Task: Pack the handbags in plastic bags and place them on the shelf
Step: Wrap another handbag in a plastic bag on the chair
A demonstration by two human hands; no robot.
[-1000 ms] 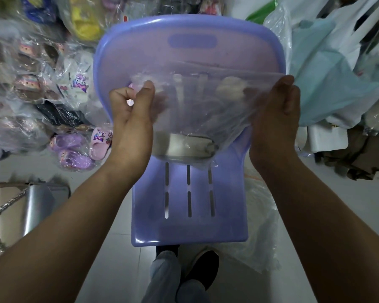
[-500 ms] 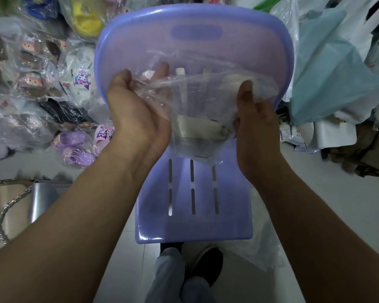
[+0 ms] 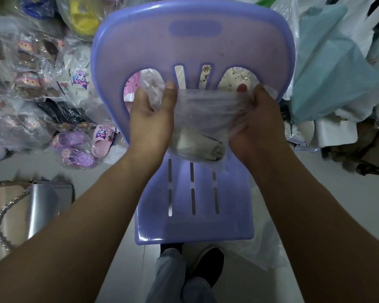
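A clear plastic bag (image 3: pixel 202 114) hangs between my hands above the seat of a purple plastic chair (image 3: pixel 193 40). A small pale handbag (image 3: pixel 197 147) lies in the bottom of the bag. My left hand (image 3: pixel 152 119) grips the bag's gathered left edge, thumb over the crumpled plastic. My right hand (image 3: pixel 257 121) grips the right edge, thumb on top. A silver handbag with a chain strap (image 3: pixel 34 206) lies on the floor at the lower left.
Bagged slippers (image 3: pixel 79 147) and other wrapped goods pile up on the left. A light blue plastic bag (image 3: pixel 328 68) and brown cartons (image 3: pixel 359 149) crowd the right. Loose clear plastic (image 3: pixel 263 248) lies on the floor right of the chair. My shoe (image 3: pixel 210 265) shows below the seat.
Both hands lowered the bag and gathered its top edges, so the bag is bunched and narrower. The chair back's openings now show above it.
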